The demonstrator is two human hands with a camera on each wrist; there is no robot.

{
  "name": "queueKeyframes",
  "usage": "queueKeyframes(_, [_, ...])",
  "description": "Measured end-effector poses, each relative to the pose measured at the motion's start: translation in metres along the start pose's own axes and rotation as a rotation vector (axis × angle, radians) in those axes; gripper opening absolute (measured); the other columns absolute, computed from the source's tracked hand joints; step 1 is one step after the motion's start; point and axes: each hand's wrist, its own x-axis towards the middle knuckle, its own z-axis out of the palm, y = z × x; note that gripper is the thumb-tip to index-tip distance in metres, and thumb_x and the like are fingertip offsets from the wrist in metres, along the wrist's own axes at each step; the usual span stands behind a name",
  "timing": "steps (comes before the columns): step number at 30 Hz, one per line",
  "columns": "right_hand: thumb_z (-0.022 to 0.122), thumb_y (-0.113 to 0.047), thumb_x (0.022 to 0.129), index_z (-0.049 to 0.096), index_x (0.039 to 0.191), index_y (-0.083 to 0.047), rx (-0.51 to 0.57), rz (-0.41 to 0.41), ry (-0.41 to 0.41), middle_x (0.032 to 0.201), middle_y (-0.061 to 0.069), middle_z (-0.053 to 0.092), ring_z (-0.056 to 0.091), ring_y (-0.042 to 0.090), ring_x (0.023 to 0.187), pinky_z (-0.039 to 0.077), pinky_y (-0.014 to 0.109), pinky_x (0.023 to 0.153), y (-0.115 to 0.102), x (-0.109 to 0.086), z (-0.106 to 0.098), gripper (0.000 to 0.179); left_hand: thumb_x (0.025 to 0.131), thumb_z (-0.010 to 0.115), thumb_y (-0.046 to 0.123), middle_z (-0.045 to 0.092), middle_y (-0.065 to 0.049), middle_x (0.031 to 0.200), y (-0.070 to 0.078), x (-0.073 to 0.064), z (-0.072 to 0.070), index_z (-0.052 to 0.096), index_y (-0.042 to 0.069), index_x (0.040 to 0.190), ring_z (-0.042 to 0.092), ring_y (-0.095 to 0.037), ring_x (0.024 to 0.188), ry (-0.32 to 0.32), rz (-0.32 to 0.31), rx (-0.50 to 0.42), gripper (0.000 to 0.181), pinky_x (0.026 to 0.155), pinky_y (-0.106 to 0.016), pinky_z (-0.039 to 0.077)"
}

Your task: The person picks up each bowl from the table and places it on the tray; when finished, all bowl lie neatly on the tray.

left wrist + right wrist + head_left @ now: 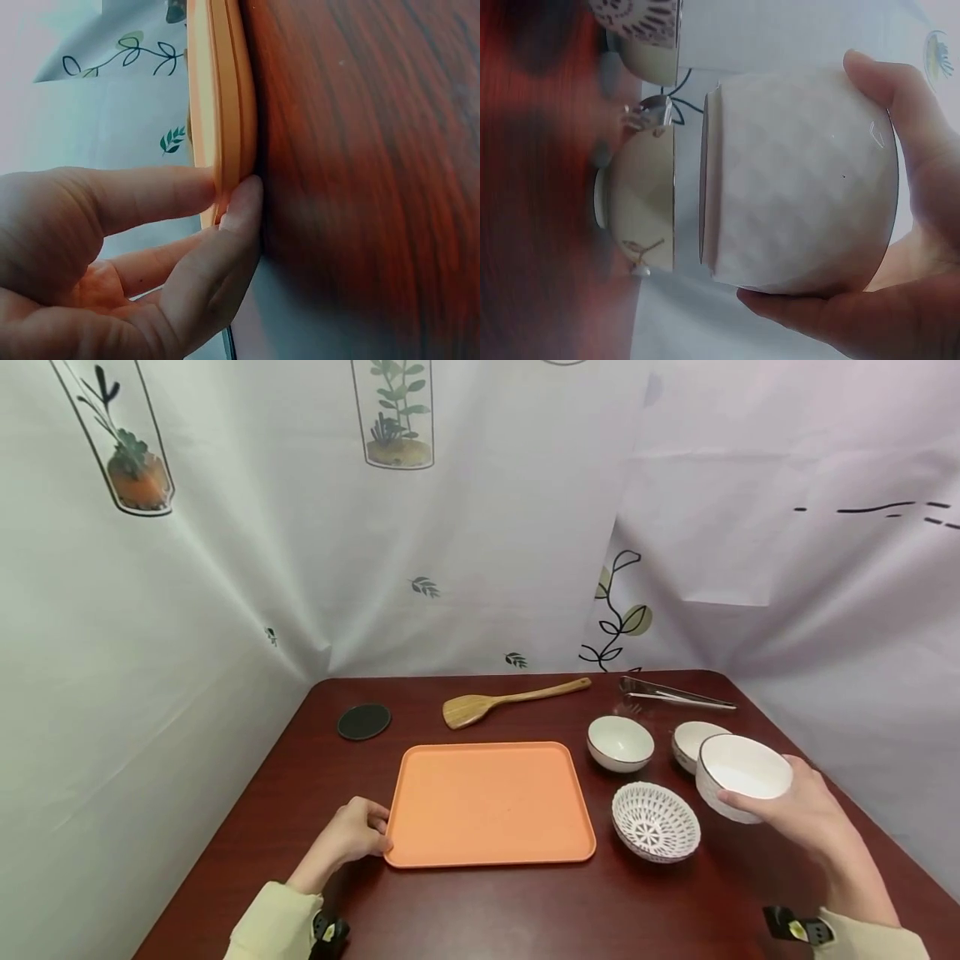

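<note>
White handheld bowl (738,777) partly hides a second bowl (693,739) in head view.

Free room lies above the orange tray (491,806); a lattice bowl (656,824) obstructs its right.

Orange tray (491,806) at the left hand (355,831); white bowl (741,770) in the right hand (806,810).
Tray: rectangular, plain orange, rounded corners, low raised rim; lies face up on the worktop (525,914), long sides running left to right, its body extending from the left hand toward the right; left edge, near the close corner, pinched between thumb and fingers; whether that edge is slightly raised cannot be determined. Bowl: deep, glossy white, smooth inside, outer wall dimpled in a diamond pattern, thin dark line at the rim, narrower foot below; held off the worktop, mouth up, roughly upright, right thumb on its near side and fingers around the other; well apart from the left hand.
</note>
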Motion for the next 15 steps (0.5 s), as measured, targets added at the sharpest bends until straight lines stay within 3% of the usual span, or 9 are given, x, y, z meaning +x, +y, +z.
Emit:
queueKeyframes(9, [0.087,-0.035,0.069,0.046,0.127,0.011,0.015,-0.052,-0.007,0.111,0.030,0.058,0.056,0.025,0.088,0.042,0.025,0.063,-0.014,0.009,0.010,0.085,0.067,0.074,-0.012,0.060,-0.012,0.079,0.003,0.000,0.002,0.063,-0.014,0.108,0.060,-0.016,0.059,0.000,-0.026,0.010,0.043,0.056,-0.032,0.055])
queueKeyframes(15, [0.087,-0.035,0.070,0.039,0.132,0.015,0.029,-0.063,-0.024,0.117,0.035,0.052,0.055,0.040,0.098,0.042,0.031,0.067,-0.027,0.013,0.015,0.092,0.066,0.074,-0.014,0.060,-0.013,0.079,0.003,-0.001,0.001,0.062,-0.015,0.108,0.062,-0.016,0.060,0.006,-0.033,-0.006,0.043,0.057,-0.033,0.056])
